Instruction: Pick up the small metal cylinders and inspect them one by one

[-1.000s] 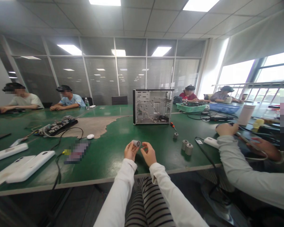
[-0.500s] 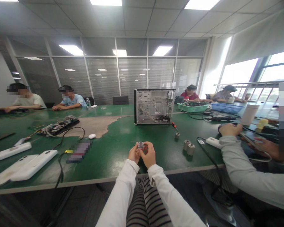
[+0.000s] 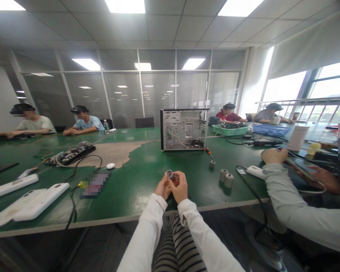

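Between my hands, above the table's near edge, is a small metal cylinder (image 3: 170, 173) with a round, silvery end facing up. My left hand (image 3: 162, 187) has its fingers closed around the left side of it. My right hand (image 3: 181, 186) grips it from the right, the thumb pressed near its lower side. A bit of red shows between the right fingers; I cannot make out what it is. To the right on the table stand two similar grey metal cylinders (image 3: 226, 178) side by side, with a smaller one (image 3: 212, 164) farther back.
An opened computer case (image 3: 184, 130) stands ahead, a screwdriver (image 3: 209, 152) beside it. Left lie a power strip with cables (image 3: 70, 154), a phone (image 3: 95, 185) and white power banks (image 3: 42, 202). Green (image 3: 230, 130) and blue (image 3: 272, 130) baskets sit back right. A co-worker's arm (image 3: 283, 196) reaches in from the right.
My hands have shifted very slightly right, and the cylinder's round end has tilted a little. The camera view has tipped slightly upward.
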Tool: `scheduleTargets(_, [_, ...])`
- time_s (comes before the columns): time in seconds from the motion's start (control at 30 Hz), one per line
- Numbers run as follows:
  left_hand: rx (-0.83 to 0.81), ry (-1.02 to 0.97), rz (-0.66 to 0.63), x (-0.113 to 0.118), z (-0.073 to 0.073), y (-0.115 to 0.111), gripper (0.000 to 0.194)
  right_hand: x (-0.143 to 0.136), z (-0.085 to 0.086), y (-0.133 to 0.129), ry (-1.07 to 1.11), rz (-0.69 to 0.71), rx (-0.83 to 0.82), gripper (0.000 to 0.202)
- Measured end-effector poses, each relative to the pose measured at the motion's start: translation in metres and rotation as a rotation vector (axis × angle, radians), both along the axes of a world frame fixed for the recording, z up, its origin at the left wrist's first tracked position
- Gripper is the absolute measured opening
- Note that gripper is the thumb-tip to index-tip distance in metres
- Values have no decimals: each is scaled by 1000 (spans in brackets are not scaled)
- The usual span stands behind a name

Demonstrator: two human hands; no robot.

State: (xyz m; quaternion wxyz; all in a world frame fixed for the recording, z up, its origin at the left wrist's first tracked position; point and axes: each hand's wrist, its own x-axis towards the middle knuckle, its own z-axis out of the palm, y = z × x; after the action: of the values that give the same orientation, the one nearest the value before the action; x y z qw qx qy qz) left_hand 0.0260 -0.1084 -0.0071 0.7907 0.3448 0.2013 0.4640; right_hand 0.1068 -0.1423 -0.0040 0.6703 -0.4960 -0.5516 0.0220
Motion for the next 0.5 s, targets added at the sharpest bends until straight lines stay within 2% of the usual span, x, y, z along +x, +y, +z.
scheduleTargets(0.1, [-59, -19, -38, -4, 8, -4, 52, 0, 0, -1, 27, 26, 3, 24])
scheduleTargets(0.27, [-123, -44, -22, -7, 16, -10, 58, 2, -2, 0, 83, 25, -1, 23])
scheduleTargets(0.43, [-169, -86, 33, -9, 10, -4, 58, 3, -4, 2, 105, 21, -20, 22])
scheduleTargets(0.5, [-156, -77, 106, -7, 5, 1, 52, 3, -5, 3, 112, 15, -30, 22])
